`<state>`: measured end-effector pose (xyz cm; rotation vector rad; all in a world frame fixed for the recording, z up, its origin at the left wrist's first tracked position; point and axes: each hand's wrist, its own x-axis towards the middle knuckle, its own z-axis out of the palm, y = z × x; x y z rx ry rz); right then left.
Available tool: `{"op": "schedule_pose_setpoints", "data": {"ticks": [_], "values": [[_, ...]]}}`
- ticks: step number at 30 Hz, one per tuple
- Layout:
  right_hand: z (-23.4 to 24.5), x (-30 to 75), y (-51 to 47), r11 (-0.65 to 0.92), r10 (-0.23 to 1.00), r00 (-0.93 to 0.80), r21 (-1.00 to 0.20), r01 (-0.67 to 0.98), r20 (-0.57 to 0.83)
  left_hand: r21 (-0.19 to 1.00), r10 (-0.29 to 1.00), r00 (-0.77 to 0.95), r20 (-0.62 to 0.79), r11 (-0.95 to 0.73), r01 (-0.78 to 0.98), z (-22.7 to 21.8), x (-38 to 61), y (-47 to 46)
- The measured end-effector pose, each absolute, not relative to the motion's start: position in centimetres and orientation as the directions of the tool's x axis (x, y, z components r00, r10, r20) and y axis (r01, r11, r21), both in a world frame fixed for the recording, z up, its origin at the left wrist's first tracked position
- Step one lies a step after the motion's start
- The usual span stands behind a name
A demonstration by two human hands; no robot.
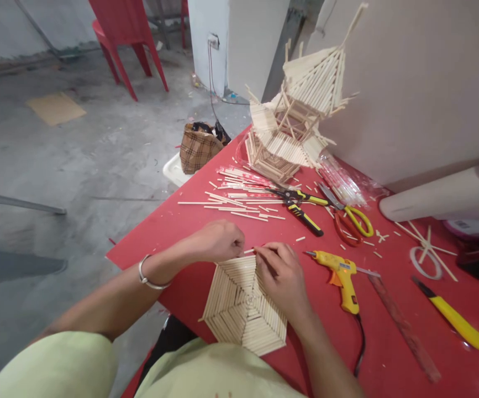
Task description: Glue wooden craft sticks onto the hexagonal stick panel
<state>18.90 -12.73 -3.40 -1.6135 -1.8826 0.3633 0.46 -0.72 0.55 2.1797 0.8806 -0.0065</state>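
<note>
The hexagonal stick panel [226, 318] lies on the red tabletop [168, 229] against the person's shirt [206, 370], its left corner close to the table's near edge. The left hand [221, 241] is curled above the panel's far edge; whether its fingers grip anything, I cannot tell. The right hand [283, 276] rests over the panel's right side, thumb and fingertips pinched on a short stick [248, 252] along that far edge. A strip of tabletop separates this hand from the yellow glue gun [349, 293]; beyond both hands, more red surface runs to the loose sticks [239, 209] and black-and-yellow cutters [305, 220].
</note>
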Motion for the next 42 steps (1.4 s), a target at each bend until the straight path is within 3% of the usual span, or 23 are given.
{"op": "schedule_pose_setpoints", "data": {"ticks": [11,42], "values": [[-3.41,18.79,-12.71,0.201,0.957,-0.034,-0.573,0.794,0.288,0.668,0.564,0.749,-0.346,-0.412,0.619,0.55,0.73,-0.65],[-3.06,18.87,-12.65,0.215,0.959,-0.05,-0.597,0.773,0.28,0.703,0.511,0.79,-0.338,-0.422,0.573,0.07,0.81,-0.36]]}}
